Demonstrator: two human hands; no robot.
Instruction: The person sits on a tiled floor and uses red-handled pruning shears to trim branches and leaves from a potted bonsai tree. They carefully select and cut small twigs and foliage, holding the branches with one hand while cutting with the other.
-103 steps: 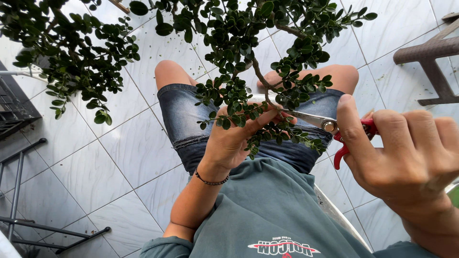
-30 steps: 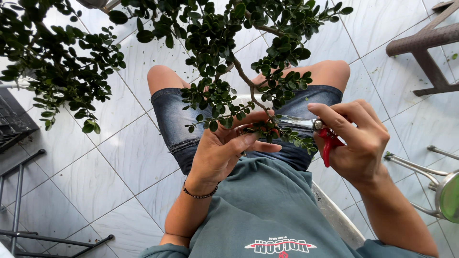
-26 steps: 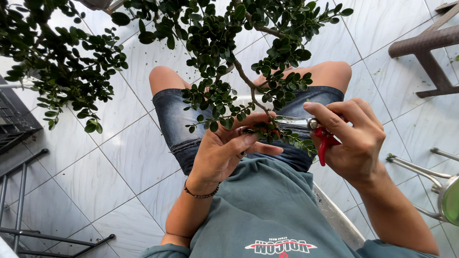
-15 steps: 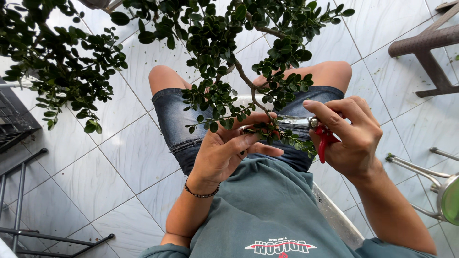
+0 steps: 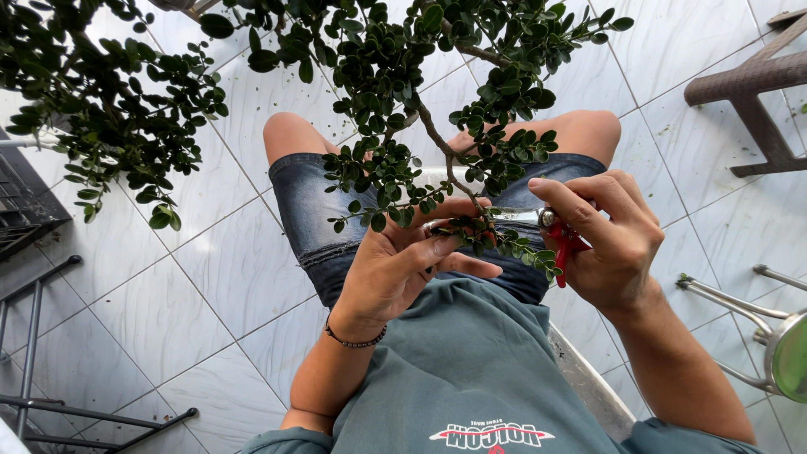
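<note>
A small-leaved tree (image 5: 378, 76) spreads its branches over my lap. My left hand (image 5: 403, 265) pinches a thin leafy twig (image 5: 496, 240) at the end of a low branch. My right hand (image 5: 609, 240) grips red-handled scissors (image 5: 551, 229), whose metal blades point left at that twig, right beside my left fingers. Leaves hide the blade tips. I sit in denim shorts and a grey-green shirt.
White floor tiles lie below with a few clipped leaves. A brown wicker chair leg (image 5: 748, 92) stands at the upper right. Metal chair tubing (image 5: 723, 294) is at the right edge, dark metal frames (image 5: 34, 336) at the left.
My right hand with the scissors has come in from the right to the twig held by my left hand. Over the last second both hands stay almost still.
</note>
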